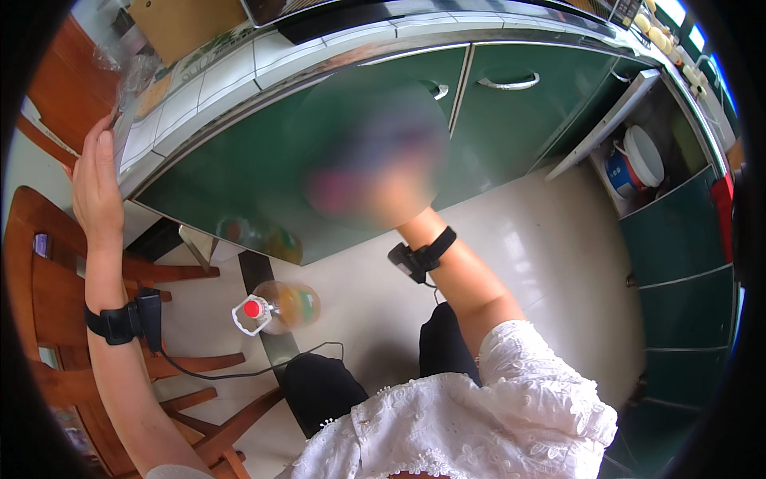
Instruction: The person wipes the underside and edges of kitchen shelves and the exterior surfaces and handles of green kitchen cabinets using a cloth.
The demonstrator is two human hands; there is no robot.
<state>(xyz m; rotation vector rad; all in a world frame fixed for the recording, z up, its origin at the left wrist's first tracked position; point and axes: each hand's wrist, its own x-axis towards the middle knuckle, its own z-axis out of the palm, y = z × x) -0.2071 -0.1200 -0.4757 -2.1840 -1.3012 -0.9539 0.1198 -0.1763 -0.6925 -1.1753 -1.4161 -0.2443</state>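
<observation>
My left hand (pixel 99 185) is at the left end of the white-tiled counter (pixel 224 81), fingers close together near its edge and a crumpled clear plastic bag (pixel 128 78). Whether it grips something there is not clear. My right hand (pixel 401 194) reaches toward the green cabinet doors (pixel 239 167) below the counter. A round blur covers most of this hand. Purple-grey and pink patches (pixel 332 188) show inside the blur, but what they are cannot be made out. Both forearms wear black strapped devices.
A large clear bottle (pixel 287 308) with a red cap and white handle stands on the floor. Wooden chairs (pixel 60 293) are at the left. To the right, a cabinet door (pixel 610 123) hangs open beside a white-lidded bucket (pixel 643 155). A cardboard box (pixel 185 27) sits on the counter.
</observation>
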